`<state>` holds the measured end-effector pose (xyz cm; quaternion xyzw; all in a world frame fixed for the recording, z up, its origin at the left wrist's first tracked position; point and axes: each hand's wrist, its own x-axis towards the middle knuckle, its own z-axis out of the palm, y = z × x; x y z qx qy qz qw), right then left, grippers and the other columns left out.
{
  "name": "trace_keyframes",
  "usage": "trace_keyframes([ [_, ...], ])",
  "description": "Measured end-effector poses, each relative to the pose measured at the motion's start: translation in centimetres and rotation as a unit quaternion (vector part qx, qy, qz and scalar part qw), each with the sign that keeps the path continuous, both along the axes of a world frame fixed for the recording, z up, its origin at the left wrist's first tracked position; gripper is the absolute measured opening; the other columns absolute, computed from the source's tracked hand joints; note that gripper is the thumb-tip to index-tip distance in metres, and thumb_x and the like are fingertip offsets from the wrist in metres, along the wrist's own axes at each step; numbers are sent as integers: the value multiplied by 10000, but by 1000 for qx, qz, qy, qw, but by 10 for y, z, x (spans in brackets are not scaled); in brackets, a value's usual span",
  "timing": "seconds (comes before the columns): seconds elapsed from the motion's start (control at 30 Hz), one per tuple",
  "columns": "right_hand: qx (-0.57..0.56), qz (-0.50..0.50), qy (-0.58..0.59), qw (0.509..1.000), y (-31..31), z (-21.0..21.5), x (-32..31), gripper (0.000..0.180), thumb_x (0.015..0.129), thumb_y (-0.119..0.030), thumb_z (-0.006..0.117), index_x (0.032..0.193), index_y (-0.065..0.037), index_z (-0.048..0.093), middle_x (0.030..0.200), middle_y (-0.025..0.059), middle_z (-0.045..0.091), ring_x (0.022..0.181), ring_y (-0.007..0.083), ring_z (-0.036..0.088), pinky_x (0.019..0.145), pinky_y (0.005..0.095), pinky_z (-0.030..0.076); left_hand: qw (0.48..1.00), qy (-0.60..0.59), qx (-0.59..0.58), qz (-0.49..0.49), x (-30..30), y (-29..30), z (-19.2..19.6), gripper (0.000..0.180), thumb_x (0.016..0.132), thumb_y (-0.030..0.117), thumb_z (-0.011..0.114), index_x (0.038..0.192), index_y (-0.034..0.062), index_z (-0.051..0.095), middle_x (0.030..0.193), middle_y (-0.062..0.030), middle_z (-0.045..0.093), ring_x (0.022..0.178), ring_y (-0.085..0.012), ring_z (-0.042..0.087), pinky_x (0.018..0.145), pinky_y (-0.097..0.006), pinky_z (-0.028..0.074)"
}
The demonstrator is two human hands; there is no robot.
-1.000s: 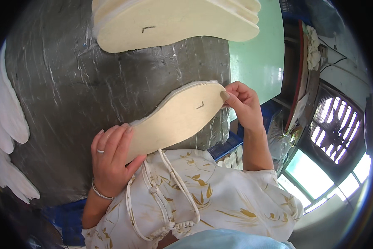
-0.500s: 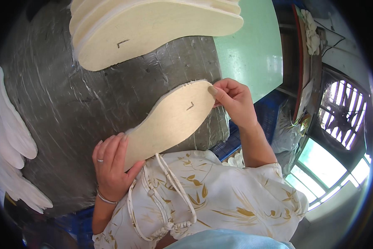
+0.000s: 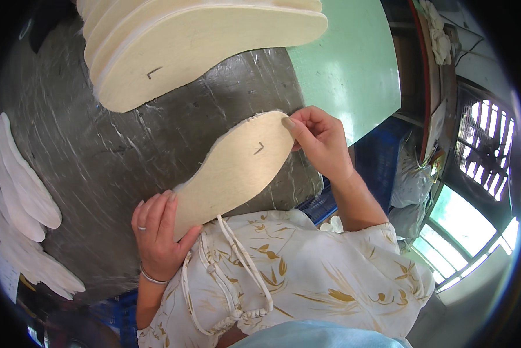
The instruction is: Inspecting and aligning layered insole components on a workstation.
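You worked at one dark grey worktable [image 3: 98, 151] that filled most of the view, with one pale green board [image 3: 353, 64] lying at its far right. One stack of cream felt insoles [image 3: 202, 40] sat at the far side; at least four edges showed, the exact count unclear. White insole pieces [image 3: 22, 209] lay fanned at the left, too overlapped to count. One single insole [image 3: 231, 171] lay near you, its long axis running from near left to far right, toe end far right. Your left hand [image 3: 156, 238] gripped its heel end; your right hand [image 3: 318, 139] pinched its toe edge.
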<state>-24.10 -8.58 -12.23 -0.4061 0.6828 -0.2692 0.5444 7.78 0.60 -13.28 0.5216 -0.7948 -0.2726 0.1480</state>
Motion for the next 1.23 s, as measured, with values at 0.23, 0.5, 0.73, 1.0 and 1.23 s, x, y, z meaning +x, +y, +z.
trace_keyframes([
  [0.23,-31,7,58,998,-1,1,3,183,911,-144,687,869,32,656,685,19,652,584,50,583,529,205,457,1000,-4,-26,-6,-2,1,-2,664,780,358,763,1283,-25,557,1290,-149,558,1170,-313,530,1038,-506,360],
  [0.5,-133,102,270,948,-4,-2,-10,291,857,-242,758,770,15,655,612,10,612,534,63,532,499,235,427,994,-106,-8,0,-9,5,11,698,806,453,716,1305,-4,544,1326,-146,532,1217,-318,502,1073,-534,294],
  [0.73,-56,7,19,998,6,2,-24,317,990,-246,529,995,34,678,712,56,657,579,101,607,553,252,502,996,-92,-16,12,-45,5,30,937,711,419,806,1429,-13,387,1470,-222,388,1353,-395,365,1115,-528,252],
  [1.0,-43,43,-88,994,16,-6,-35,352,949,-184,487,1167,49,634,858,120,696,651,157,672,570,275,542,982,-78,-151,-87,-138,-25,14,708,797,317,760,1379,26,481,1440,-204,422,1329,-390,386,1085,-479,304],
  [1.23,-52,92,-117,988,15,-7,-41,337,944,-189,539,1189,21,635,870,99,692,650,140,657,547,243,521,981,-85,-171,-31,-153,-35,7,649,840,306,723,1383,41,486,1434,-166,448,1304,-368,419,1061,-453,329],
])
